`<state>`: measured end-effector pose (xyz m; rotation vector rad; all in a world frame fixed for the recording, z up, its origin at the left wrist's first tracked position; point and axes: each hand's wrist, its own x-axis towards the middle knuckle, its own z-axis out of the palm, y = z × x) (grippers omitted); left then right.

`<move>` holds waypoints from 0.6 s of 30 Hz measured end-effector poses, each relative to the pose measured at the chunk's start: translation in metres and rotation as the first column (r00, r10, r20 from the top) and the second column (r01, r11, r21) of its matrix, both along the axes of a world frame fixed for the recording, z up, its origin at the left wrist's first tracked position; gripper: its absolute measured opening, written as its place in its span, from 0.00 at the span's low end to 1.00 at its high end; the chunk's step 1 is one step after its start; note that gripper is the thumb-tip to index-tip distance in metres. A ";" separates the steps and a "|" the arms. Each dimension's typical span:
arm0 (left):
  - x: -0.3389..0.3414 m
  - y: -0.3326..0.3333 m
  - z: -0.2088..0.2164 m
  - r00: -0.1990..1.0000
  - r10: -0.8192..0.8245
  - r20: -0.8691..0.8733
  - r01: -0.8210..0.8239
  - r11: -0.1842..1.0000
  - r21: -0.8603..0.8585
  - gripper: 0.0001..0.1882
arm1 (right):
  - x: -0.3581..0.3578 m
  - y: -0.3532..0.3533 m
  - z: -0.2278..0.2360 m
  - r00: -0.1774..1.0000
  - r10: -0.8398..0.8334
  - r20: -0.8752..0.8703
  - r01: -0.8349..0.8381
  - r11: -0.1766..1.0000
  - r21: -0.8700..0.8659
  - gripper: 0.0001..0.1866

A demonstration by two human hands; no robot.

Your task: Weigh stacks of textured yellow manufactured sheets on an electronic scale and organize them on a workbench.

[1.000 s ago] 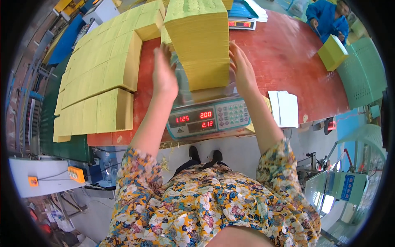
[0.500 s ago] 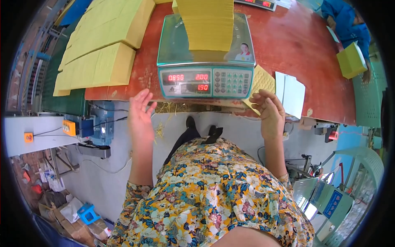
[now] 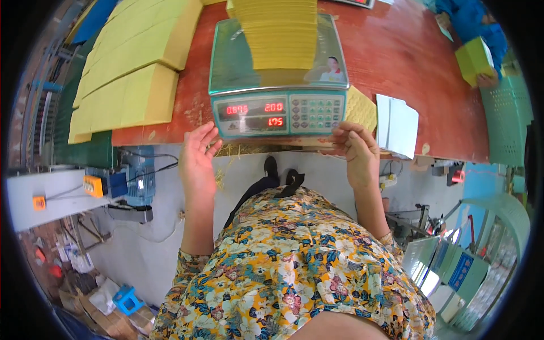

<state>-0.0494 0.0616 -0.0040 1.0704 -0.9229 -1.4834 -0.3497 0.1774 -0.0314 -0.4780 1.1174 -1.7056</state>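
A tall stack of yellow paper sheets [image 3: 280,42] rests on the steel pan of a digital counter scale [image 3: 249,133], whose red display is lit. My left hand [image 3: 198,156] hovers by the scale's front left corner, palm turned inward, fingers apart and holding nothing. By the front right corner is my right hand [image 3: 360,156], its fingers loosely bent and empty; it partly covers the scale's edge. Neither hand touches the yellow stack. A yellow embossed sheet [image 3: 361,107] lies beside the scale, close to my right fingertips.
Rows of yellow stacks [image 3: 127,93] fill the left of the red table [image 3: 396,68]. White papers [image 3: 396,124] lie at the right front edge. A co-worker in blue at the far right holds a yellow block [image 3: 475,61]. A blue stool [image 3: 127,300] stands below left.
The scale's display reading has changed. My right hand has shifted slightly left, while my left stays by its corner. The co-worker's yellow block has moved up and left.
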 end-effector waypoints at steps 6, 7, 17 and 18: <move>-0.040 -0.016 0.018 0.922 -0.281 0.266 0.323 0.937 -0.133 0.20 | 0.020 0.002 -0.009 0.995 0.056 -0.079 -0.051 0.996 0.069 0.10; -0.051 -0.015 0.020 0.877 -0.368 0.310 0.422 0.897 -0.130 0.16 | 0.026 0.006 -0.013 0.989 0.093 -0.111 -0.081 0.991 0.106 0.10; -0.202 0.024 -0.035 0.336 -0.207 0.919 0.936 -0.034 -0.350 0.19 | 0.024 0.060 -0.065 0.984 -0.172 -0.044 0.174 0.890 0.421 0.13; -0.210 0.030 -0.046 0.358 -0.077 0.931 0.923 -0.119 -0.365 0.19 | 0.012 0.060 -0.073 0.968 -0.250 -0.016 0.235 0.883 0.407 0.13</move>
